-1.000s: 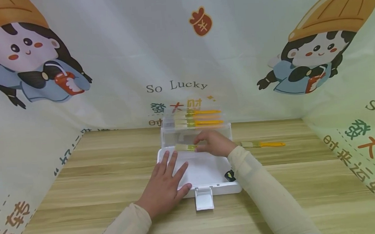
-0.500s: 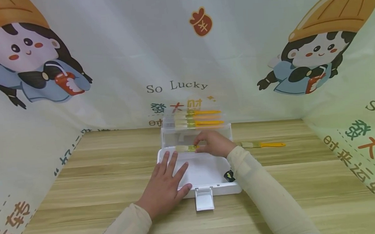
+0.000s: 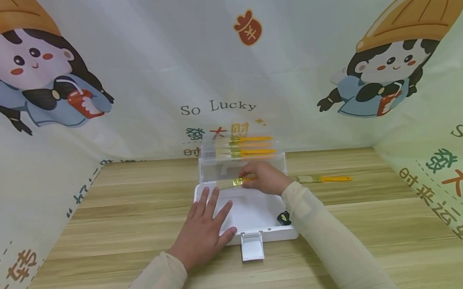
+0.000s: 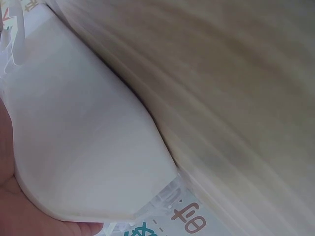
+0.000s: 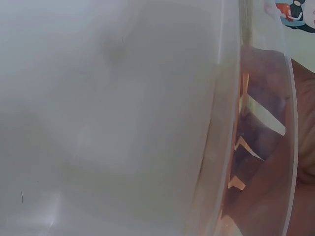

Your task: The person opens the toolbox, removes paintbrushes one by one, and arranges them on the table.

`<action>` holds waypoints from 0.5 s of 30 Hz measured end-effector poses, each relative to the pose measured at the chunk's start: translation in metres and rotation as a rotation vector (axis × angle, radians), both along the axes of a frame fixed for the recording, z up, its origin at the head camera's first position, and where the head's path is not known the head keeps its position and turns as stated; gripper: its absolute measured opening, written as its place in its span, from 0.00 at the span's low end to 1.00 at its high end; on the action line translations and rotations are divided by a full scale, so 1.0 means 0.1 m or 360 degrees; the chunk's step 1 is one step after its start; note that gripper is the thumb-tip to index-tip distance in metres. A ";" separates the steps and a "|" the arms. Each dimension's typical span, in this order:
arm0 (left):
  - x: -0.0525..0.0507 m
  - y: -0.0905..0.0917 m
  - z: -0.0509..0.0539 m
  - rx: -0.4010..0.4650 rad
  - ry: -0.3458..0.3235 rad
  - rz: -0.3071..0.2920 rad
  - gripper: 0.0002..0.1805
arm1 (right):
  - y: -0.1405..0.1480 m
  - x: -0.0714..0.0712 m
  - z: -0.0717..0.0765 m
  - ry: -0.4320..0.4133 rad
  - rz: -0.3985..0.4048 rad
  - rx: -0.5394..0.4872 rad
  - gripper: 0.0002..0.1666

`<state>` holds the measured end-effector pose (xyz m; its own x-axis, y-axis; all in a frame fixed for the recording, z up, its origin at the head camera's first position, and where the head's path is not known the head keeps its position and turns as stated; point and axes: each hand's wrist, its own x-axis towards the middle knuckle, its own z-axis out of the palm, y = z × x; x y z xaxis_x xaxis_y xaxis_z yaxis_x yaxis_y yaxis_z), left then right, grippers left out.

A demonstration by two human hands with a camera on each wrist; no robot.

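My right hand (image 3: pixel 265 176) pinches a paintbrush (image 3: pixel 237 181) with an orange-yellow handle and pale bristles pointing left. The brush lies over the back of an open white box (image 3: pixel 254 208), just in front of its clear raised part. My left hand (image 3: pixel 202 230) lies with fingers spread over the box's front left corner. In the left wrist view, the white box wall (image 4: pixel 88 118) fills the left side, with part of the left hand (image 4: pixel 24 211) against it. Through clear plastic in the right wrist view, the right hand (image 5: pixel 266 147) shows blurred.
Clear tiers (image 3: pixel 208 152) rise at the back of the box, holding several yellow-handled brushes (image 3: pixel 257 151). One more paintbrush (image 3: pixel 335 178) lies on the wooden table (image 3: pixel 121 211) to the right. A small black item (image 3: pixel 284 218) sits in the box's right corner; a latch (image 3: pixel 252 247) hangs at the front.
The brush in my right hand has turned slightly, and part of its yellow handle now shows by the fingers. The left hand has stayed in place.
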<state>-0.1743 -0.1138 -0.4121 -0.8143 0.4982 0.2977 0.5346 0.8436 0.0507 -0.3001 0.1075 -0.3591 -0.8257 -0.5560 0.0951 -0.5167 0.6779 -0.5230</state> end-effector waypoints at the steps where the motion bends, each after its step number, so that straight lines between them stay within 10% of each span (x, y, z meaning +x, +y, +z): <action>1: 0.00 0.00 0.00 0.0002 -0.0006 0.0000 0.35 | 0.00 0.00 0.00 0.0003 -0.0002 -0.0008 0.12; 15: 0.00 0.00 0.00 -0.0003 -0.0040 0.0011 0.36 | 0.06 0.02 0.03 0.0084 0.0006 -0.0099 0.13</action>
<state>-0.1746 -0.1141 -0.4118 -0.8249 0.4933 0.2760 0.5276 0.8472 0.0626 -0.2982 0.1134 -0.3561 -0.8167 -0.5507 0.1726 -0.5469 0.6432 -0.5359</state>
